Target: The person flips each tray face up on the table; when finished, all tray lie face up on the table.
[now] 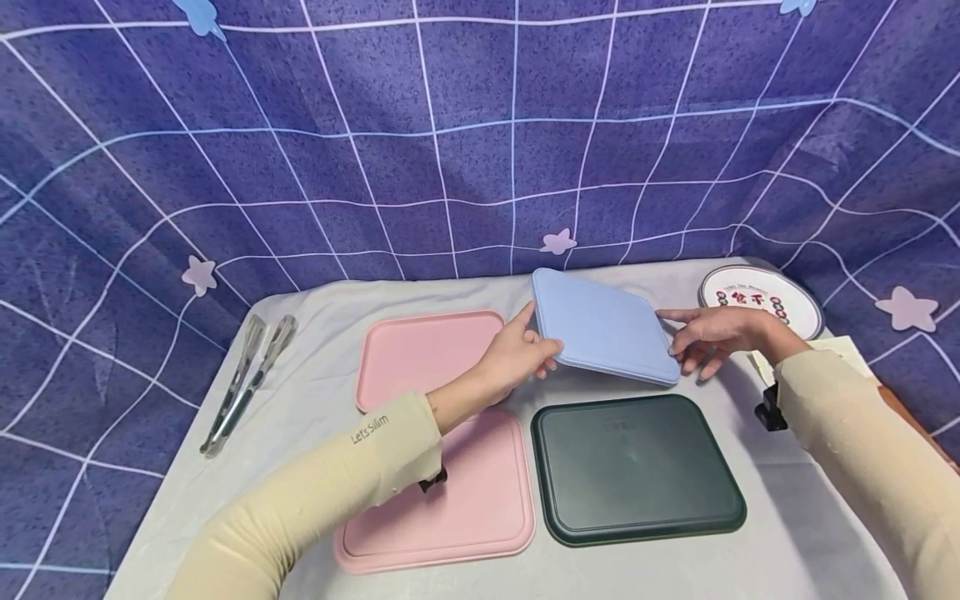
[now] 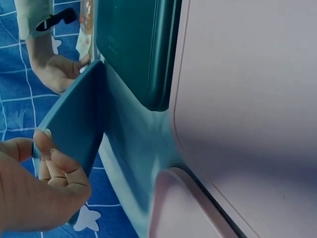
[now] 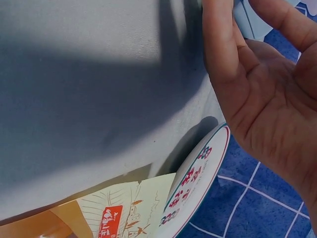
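Observation:
In the head view a light blue rectangular tray (image 1: 603,327) is held tilted, with its left end raised. My left hand (image 1: 517,350) pinches its left edge between thumb and fingers, as the left wrist view also shows. My right hand (image 1: 720,333) holds the right edge, thumb and index finger spread along it, the other fingers hanging below. Part of the blue tray (image 3: 247,20) shows between the right-hand fingers. A dark green tray (image 1: 637,471) lies flat in front. Two pink trays, a rear one (image 1: 420,354) and a front one (image 1: 465,500), lie to the left, partly covered by my left arm.
Metal tongs (image 1: 251,383) lie at the table's left side. A white oval plate (image 1: 761,300) with red characters stands at the back right, beside a printed paper packet (image 3: 119,213). A purple gridded curtain (image 1: 480,150) hangs behind the table.

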